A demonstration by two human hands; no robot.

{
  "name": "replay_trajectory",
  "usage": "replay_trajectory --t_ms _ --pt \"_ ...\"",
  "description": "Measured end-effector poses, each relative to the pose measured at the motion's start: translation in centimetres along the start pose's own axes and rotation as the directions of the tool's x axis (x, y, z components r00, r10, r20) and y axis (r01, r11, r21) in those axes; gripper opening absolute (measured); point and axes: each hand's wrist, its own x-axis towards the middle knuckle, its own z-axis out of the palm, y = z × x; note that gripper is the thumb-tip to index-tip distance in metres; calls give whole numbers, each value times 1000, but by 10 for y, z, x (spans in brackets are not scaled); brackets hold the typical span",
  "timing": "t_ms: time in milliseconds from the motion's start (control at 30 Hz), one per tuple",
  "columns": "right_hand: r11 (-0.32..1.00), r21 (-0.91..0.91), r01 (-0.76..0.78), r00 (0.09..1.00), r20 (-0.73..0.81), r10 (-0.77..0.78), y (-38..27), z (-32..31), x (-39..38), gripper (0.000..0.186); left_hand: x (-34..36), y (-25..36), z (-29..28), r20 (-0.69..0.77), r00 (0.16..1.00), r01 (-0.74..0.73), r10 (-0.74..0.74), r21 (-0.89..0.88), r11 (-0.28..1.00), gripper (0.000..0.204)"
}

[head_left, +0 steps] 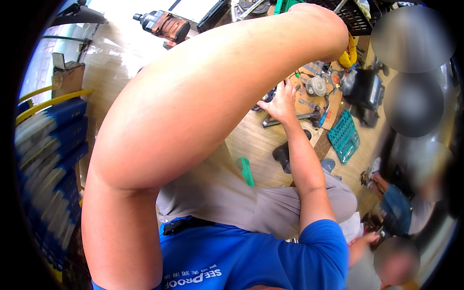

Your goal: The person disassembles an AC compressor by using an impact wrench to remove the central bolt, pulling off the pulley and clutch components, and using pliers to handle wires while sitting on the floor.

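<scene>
My left arm is bent across the middle of the view and hides much of the floor. At its end my left hand (325,30) is foreshortened, with its fingers hidden. Beyond that arm my right hand (282,102) reaches down with thumb and fingers spread around a small dark part (271,94), partly hidden by the left arm; no firm grip shows. Just below it lies a dark metal bracket-like piece (290,119). A round grey metal part (316,86) with wires sits to its right on a cardboard sheet (333,107).
A blue-handled screwdriver (323,119) lies near an open teal tool case (344,137). Farther right is a black case (366,91). A cordless power tool (165,27) rests at far left. Blue bins (60,154) line the left side. Another person's hand (371,238) shows lower right.
</scene>
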Motion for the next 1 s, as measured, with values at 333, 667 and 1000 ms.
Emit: replay_trajectory --t_ms 333,667,1000 --pt "982 135 132 991 -24 -130 38 -27 0 58 0 15 1 28 997 65 -66 32 997 30" --pt "998 -55 -40 990 135 47 3 -32 2 47 5 15 10 17 998 -55 53 89 995 29" --pt "978 -206 37 964 266 19 8 -12 29 56 14 29 25 -25 1000 -9 10 60 998 30"
